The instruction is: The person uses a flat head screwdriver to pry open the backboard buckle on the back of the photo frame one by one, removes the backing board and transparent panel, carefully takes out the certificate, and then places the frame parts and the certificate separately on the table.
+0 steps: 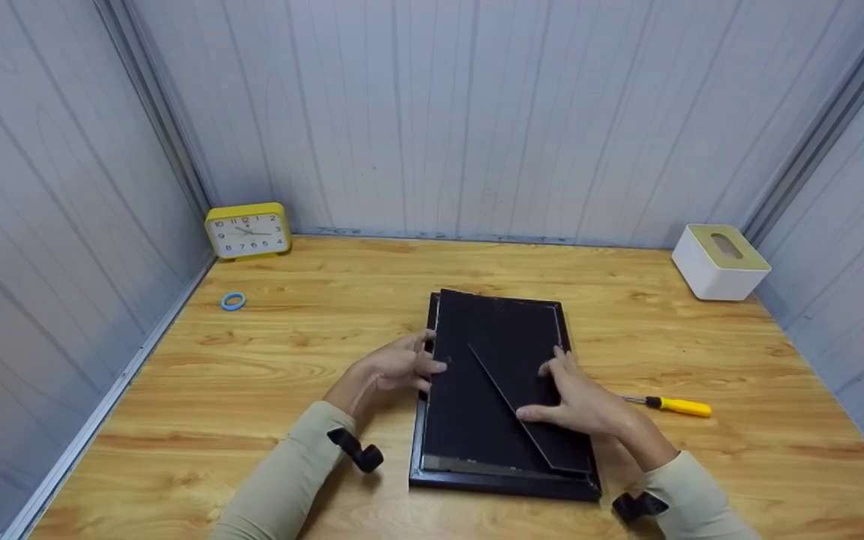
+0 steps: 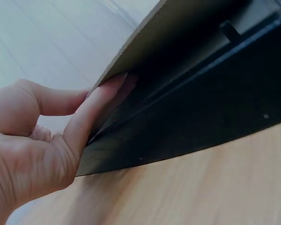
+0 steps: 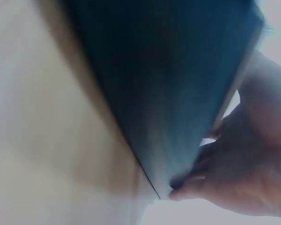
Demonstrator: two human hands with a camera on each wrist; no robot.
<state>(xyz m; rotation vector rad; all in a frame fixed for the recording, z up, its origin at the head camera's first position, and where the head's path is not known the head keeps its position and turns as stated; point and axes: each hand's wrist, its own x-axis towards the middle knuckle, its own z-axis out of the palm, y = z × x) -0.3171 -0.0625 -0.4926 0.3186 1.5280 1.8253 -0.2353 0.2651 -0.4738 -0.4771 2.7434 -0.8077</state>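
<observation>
A black picture frame [image 1: 503, 487] lies face down on the wooden table. Its black backing board [image 1: 469, 420], with a slanted easel stand [image 1: 552, 442] on it, sits askew in the frame. At the left edge, my left hand [image 1: 398, 364] pinches the board between thumb and fingers. The left wrist view shows the board's brown underside [image 2: 154, 40] raised off the frame, with a fingertip beneath it. My right hand [image 1: 582, 397] grips across the right part of the board, thumb at the stand's slanted edge and fingers bent at the frame's right side.
A screwdriver [image 1: 679, 406] with a yellow handle lies right of the frame, its tip hidden behind the right wrist. Farther off are a yellow clock [image 1: 248, 231], a blue ring [image 1: 233, 301] and a white tissue box [image 1: 721, 262]. Panel walls enclose the table's back and sides.
</observation>
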